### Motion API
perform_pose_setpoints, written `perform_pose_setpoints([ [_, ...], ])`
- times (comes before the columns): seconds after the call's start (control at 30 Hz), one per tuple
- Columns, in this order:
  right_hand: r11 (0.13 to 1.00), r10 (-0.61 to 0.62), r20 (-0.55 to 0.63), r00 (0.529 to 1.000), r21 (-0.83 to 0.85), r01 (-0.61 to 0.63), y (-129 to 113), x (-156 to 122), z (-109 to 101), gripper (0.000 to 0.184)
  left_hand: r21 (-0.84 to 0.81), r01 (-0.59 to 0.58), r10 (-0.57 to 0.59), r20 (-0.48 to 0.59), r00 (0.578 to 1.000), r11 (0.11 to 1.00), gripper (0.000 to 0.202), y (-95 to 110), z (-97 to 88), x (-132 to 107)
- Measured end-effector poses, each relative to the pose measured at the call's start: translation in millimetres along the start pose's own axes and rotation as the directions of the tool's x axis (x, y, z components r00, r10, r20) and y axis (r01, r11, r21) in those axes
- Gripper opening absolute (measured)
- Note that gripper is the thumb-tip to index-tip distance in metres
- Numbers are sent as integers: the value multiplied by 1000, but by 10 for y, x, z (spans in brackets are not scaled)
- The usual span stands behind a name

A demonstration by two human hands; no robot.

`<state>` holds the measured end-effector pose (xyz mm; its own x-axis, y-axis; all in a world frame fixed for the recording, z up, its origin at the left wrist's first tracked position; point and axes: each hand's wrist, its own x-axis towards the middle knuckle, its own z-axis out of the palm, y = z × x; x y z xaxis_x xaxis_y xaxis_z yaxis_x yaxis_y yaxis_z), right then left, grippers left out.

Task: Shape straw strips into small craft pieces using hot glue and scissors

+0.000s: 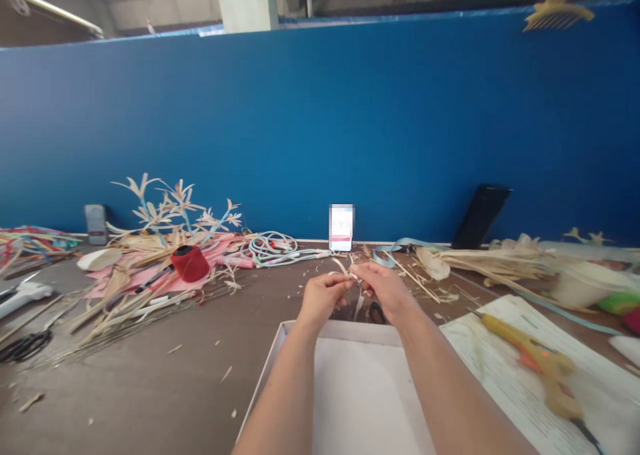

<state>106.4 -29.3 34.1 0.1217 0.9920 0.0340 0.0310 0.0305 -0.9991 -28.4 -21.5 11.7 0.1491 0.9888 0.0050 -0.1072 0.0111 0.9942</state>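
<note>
My left hand [324, 295] and my right hand [384, 287] meet over the far rim of a shallow white box [273, 356]. Both are closed in a pinch on pale, dried-leaf strips [341, 267] that curl up between the fingertips. How the strips are joined is too small to make out. Just beyond the rim, partly hidden below my right hand, lies a pair of scissors with a dark handle [377, 313]. A lit phone [341, 231] leans against the blue wall straight ahead of my hands.
At left, finished-looking pale flowers [159, 215] stand among loose strips, near a red thread spool [190, 263] and black scissors [27, 345]. A yellow glue gun [530, 351] rests on printed paper [505, 401] at right. Dried stalks [487, 263] and a white bowl [583, 285] lie behind it.
</note>
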Motion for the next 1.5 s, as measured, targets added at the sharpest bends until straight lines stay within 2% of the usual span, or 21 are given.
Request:
perform_pose_setpoints([
  [0.37,991,-52,-1,999,-122,52,-31,-23,-31,31,33,-39,39,15,999,999,27,-9,-20,2],
  [0.57,986,-65,-16,998,-152,62,-2,-2,-30,26,53,0,0,8,1000,999,29,22,-2,-9],
  [0.9,990,-26,-35,999,-137,21,4,1,-42,24,47,8,-7,-24,1000,999,27,-32,14,11],
  [1.2,993,59,-38,998,-100,-62,31,20,-63,26,161,-105,108,-11,994,981,23,-54,-10,3],
  [1.5,994,20,-1,1000,-105,-20,34,9,-89,25,110,-91,93,-14,996,990,24,-74,-13,25],
])
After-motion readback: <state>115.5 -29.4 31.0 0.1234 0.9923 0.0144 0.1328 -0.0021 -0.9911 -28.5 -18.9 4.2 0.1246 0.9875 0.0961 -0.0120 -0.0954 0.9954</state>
